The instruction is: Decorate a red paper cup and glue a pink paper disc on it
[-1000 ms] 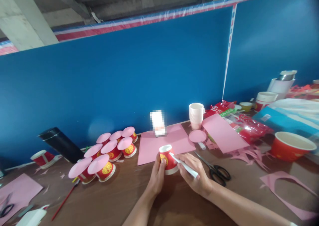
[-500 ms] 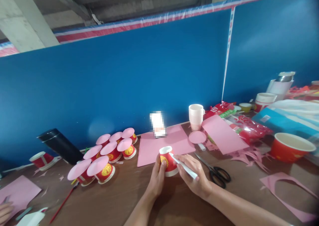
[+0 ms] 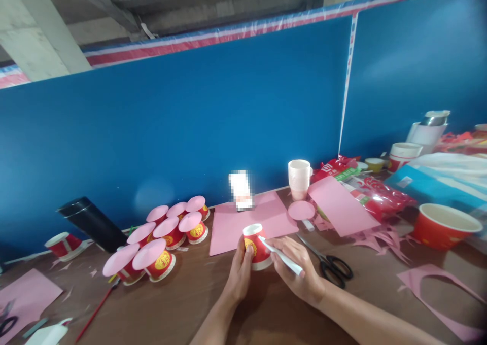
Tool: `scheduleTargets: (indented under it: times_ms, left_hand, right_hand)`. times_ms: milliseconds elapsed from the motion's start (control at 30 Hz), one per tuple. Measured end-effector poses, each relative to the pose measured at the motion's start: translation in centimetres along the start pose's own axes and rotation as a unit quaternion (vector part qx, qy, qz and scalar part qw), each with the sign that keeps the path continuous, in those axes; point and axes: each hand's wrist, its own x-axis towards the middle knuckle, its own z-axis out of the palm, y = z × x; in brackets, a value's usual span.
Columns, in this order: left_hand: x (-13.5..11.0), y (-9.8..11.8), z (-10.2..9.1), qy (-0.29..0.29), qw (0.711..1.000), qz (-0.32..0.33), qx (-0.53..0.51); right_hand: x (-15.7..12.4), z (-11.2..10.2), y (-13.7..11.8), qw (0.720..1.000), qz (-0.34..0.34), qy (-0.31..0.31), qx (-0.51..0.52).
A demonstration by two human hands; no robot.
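While the left hand (image 3: 239,268) steadies the cup (image 3: 262,251), the right hand (image 3: 297,266) keeps the pen (image 3: 284,260) at its red wall.
Head view: left fingers wrapped round the cup's side, right closed on the pen, writing-style; cup just in front of the pink sheet (image 3: 271,210). Versus half a second ago, tip looks slightly lower on the wall, grips unchanged — I'd read that as pen work continuing on a steady cup. A co-worker's hand has left the left edge, exposing scissors (image 3: 8,325), cut off there. Can't tell if the tip touches, what it marks, or whether the cup rests on the table (image 3: 171,304) — white block (image 3: 241,187) is pixelated.
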Motion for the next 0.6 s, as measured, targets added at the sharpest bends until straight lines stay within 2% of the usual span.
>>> scheduleTargets:
  times_ms: [233,467,600]
  left_hand:
    - [0.1,0.2,0.0,-0.010,1.000,0.010,-0.017]
    - [0.6,-2.2,-0.3,0.034,0.987,-0.060,-0.144]
    - [1.1,-3.3,-0.4,0.059,0.978,-0.072,-0.185]
  right_hand:
    - [0.1,-0.2,-0.5,1.000,-0.007,0.028,-0.003]
    - [0.3,-0.1,-1.2,1.000,-0.014,0.018,-0.016]
    - [0.1,0.1,-1.3,0.999,-0.018,-0.006,-0.026]
